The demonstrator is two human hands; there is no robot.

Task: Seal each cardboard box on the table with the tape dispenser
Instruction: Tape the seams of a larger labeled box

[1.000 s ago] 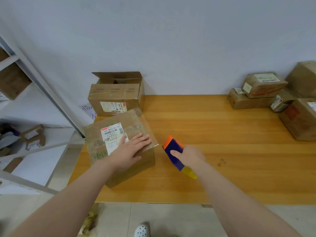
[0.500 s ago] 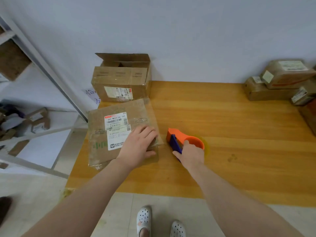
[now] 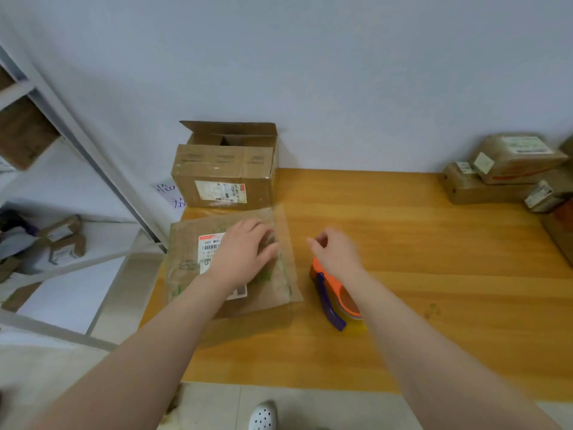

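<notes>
A flat cardboard box [image 3: 186, 268] with a white label lies at the table's left front corner. My left hand [image 3: 245, 249] rests on its top, fingers spread. To its right the orange and blue tape dispenser [image 3: 336, 301] lies on the wooden table [image 3: 418, 274]. My right hand [image 3: 338, 252] hovers just above the dispenser's far end, fingers loosely curled, holding nothing. Behind the flat box stands a second cardboard box [image 3: 226, 178] with its top flaps open.
Several taped parcels [image 3: 508, 169] are stacked at the table's far right against the wall. A metal shelf rack [image 3: 77, 144] with small boxes stands to the left of the table. A white shoe [image 3: 263, 415] shows on the floor below the table's front edge.
My right hand set the tape dispenser down on the table and let go of it, then lifted forward. My left hand slid further along the flat box's top.
</notes>
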